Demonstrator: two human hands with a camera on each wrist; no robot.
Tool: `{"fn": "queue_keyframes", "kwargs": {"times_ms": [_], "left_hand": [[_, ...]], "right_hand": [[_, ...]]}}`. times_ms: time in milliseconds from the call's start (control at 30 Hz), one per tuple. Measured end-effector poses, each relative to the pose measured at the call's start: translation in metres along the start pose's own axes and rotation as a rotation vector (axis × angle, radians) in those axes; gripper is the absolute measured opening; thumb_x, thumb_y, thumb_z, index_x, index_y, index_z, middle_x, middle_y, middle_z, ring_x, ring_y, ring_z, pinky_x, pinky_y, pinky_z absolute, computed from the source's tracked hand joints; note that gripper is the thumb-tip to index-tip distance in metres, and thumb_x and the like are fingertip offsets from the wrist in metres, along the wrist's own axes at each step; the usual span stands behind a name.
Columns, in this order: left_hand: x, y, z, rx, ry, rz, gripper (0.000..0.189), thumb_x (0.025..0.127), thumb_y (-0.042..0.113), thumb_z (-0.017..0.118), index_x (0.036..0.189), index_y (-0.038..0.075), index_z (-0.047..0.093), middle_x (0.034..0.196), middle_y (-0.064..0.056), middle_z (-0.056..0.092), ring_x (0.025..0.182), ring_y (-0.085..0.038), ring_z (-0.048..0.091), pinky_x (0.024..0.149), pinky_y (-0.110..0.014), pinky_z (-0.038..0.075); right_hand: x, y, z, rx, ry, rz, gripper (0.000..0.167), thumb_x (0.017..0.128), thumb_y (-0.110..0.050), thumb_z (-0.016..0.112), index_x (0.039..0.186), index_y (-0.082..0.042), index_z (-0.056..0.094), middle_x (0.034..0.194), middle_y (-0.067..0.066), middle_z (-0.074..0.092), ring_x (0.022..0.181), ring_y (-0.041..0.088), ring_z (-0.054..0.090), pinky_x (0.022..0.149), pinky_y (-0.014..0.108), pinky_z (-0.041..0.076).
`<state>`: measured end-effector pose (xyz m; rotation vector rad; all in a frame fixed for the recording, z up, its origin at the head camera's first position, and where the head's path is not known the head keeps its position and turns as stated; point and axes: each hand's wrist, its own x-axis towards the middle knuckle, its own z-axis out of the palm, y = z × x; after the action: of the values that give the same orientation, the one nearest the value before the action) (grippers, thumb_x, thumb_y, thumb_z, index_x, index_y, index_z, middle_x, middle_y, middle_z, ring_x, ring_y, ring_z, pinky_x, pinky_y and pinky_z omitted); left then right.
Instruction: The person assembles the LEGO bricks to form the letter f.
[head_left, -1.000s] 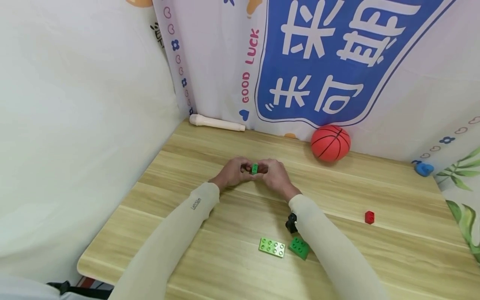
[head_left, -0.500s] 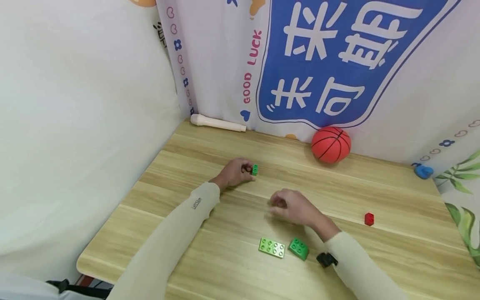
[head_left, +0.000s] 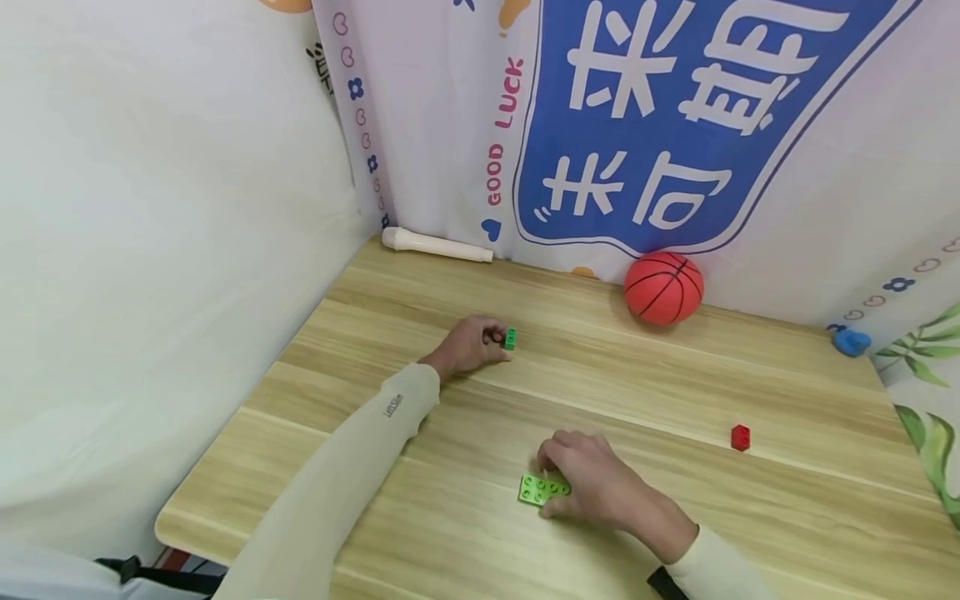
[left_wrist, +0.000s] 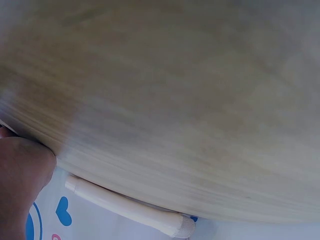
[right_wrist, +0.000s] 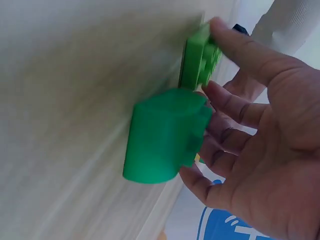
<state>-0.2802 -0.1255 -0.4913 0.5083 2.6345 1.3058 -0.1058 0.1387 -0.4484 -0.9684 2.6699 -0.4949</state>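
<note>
My left hand pinches a small green toy building brick at its fingertips, studs facing up, over the table's middle. In the left wrist view only part of that hand shows at the left edge, and the brick is hidden. Nearer the front, my right hand reaches over a flat light green brick with several studs. The right wrist view has the thumb and index finger at opposite ends of this light green brick. A darker green brick with a curved side sits beneath the other fingers, hidden in the head view.
A red two-stud brick lies to the right. Along the back wall are a white microphone-shaped stick, a red toy basketball and a small blue object. A printed cloth hangs behind the wooden table.
My right hand has left the small green brick beside the left hand and come toward the front right, down over the light green brick. The left hand has stayed in place with its brick.
</note>
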Motion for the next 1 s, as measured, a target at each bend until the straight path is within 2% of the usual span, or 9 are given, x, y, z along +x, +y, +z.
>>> {"fn": "queue_keyframes", "kwargs": {"times_ms": [200,500,767,867,1000], "left_hand": [[0.001,0.001,0.000,0.002,0.002,-0.002,0.030,0.092,0.017,0.087,0.118,0.005,0.076,0.110,-0.009,0.072,0.100,-0.017,0.063,0.089,-0.028,0.053],[0.001,0.000,0.000,0.001,0.009,-0.003,0.030,0.092,0.017,0.087,0.117,0.005,0.076,0.108,-0.009,0.072,0.098,-0.017,0.063,0.088,-0.027,0.053],[0.002,-0.003,0.003,-0.004,0.000,-0.007,0.029,0.092,0.018,0.087,0.117,0.006,0.077,0.108,-0.009,0.072,0.097,-0.016,0.062,0.087,-0.026,0.052],[0.002,-0.004,0.003,-0.008,0.002,-0.007,0.029,0.092,0.018,0.087,0.117,0.006,0.077,0.108,-0.009,0.072,0.097,-0.016,0.062,0.087,-0.026,0.052],[0.002,-0.005,0.002,-0.007,0.001,-0.005,0.029,0.092,0.019,0.087,0.117,0.006,0.077,0.108,-0.009,0.072,0.097,-0.016,0.063,0.087,-0.027,0.053]], "right_hand": [[-0.005,-0.001,0.004,-0.057,0.040,-0.021,0.036,0.081,-0.029,0.096,0.107,-0.018,0.073,0.101,-0.011,0.069,0.090,0.005,0.056,0.091,0.047,0.049],[-0.004,0.000,0.003,-0.045,0.056,-0.032,0.033,0.082,-0.027,0.094,0.109,-0.019,0.075,0.101,-0.011,0.069,0.089,0.003,0.056,0.090,0.046,0.048],[0.007,0.008,-0.012,0.040,0.103,-0.013,0.028,0.087,-0.023,0.091,0.109,-0.016,0.074,0.101,-0.007,0.066,0.087,0.005,0.058,0.077,0.027,0.054],[0.017,0.016,-0.022,0.057,0.148,0.005,0.029,0.090,-0.022,0.089,0.114,-0.014,0.075,0.105,-0.005,0.067,0.092,0.008,0.061,0.080,0.030,0.057],[0.033,0.026,-0.035,0.073,0.247,0.035,0.033,0.091,-0.020,0.088,0.120,-0.010,0.075,0.112,0.002,0.070,0.100,0.016,0.066,0.088,0.039,0.060]]}}
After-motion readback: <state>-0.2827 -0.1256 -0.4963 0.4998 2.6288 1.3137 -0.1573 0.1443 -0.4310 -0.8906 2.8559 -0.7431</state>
